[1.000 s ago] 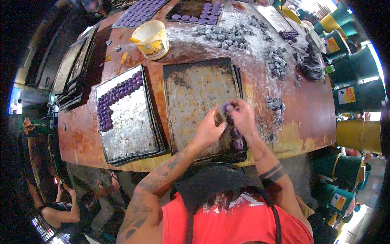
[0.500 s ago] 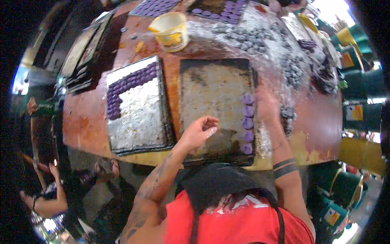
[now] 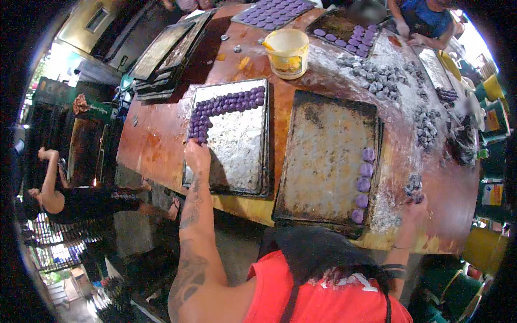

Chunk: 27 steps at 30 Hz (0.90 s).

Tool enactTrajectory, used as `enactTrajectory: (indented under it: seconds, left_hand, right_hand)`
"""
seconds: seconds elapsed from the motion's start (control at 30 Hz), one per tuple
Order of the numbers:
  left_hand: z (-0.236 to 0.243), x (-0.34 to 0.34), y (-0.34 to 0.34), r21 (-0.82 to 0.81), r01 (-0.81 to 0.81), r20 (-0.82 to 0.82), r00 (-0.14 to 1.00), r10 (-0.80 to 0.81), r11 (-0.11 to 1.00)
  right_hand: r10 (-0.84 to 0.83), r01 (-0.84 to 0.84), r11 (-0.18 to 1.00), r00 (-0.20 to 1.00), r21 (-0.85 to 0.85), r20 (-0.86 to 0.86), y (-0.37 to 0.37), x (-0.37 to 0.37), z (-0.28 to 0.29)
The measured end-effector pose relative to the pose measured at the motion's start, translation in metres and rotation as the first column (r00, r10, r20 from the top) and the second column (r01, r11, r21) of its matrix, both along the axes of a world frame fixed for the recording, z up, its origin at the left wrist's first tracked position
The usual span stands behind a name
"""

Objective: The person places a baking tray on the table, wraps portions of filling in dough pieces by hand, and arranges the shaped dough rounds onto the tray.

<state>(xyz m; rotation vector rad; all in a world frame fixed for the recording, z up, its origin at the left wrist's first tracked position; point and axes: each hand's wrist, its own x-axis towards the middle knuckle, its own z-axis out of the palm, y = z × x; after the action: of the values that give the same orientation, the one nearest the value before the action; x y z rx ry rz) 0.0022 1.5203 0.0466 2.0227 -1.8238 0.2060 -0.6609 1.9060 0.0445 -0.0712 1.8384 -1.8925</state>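
Note:
My left hand [image 3: 198, 154] is at the lower end of an L-shaped band of glossy purple balls [image 3: 229, 105] on a foil-like silver tray [image 3: 234, 156], fingertips closed on a ball. My right hand [image 3: 413, 211] reaches to flour-dusted dark lumps [image 3: 413, 184] at the right; its fingers are blurred and partly hidden by them. Between my hands, a stained dark-rimmed tray [image 3: 323, 156] has a column of several flattened purple pieces [image 3: 364, 184] along its right side.
A yellow-rimmed bucket [image 3: 286, 54] stands behind the trays. Purple discs [image 3: 274, 13] lie on back trays, floured lumps [image 3: 377, 78] at back right, stacked trays [image 3: 161, 59] at back left. Co-workers stand at top right [image 3: 425, 24] and left [image 3: 86, 200]. Bins [image 3: 487, 242] line the right.
My hands have parted from the stained tray: the left moved left to the purple balls, the right rightward to the floured lumps. The purple piece they held lies in the column. The view has turned.

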Motion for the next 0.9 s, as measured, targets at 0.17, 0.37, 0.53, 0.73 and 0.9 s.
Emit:
enactTrajectory:
  seconds: [0.17, 0.37, 0.53, 0.73, 0.9]
  left_hand:
    - [0.003, -0.096, 0.004, -0.085, 0.046, -0.048, 0.998, -0.050, 0.995]
    - [0.052, -0.251, 0.120, 0.152, 0.633, -0.984, 0.024, 0.177, 0.759]
    - [0.083, -0.315, 0.176, 0.151, 0.831, -0.950, -0.027, 0.310, 0.536]
    - [0.100, -0.322, 0.179, 0.142, 0.906, -0.973, 0.053, 0.226, 0.398]
    - [0.120, -0.346, 0.192, 0.093, 0.873, -0.980, -0.005, 0.200, 0.479]
  right_hand:
    - [0.291, -0.277, 0.956, 0.942, -0.102, 0.170, -0.003, 0.052, -0.015]
    - [0.729, -0.649, 0.683, 0.570, 0.337, -0.380, -0.119, 0.180, 0.096]
    - [0.723, -0.670, 0.614, 0.266, 0.417, -0.638, -0.126, 0.199, 0.143]
    - [0.591, -0.455, 0.781, 0.317, 0.428, -0.742, -0.112, 0.201, 0.163]
    - [0.816, -0.690, 0.548, 0.316, 0.473, -0.484, -0.103, 0.153, 0.139]
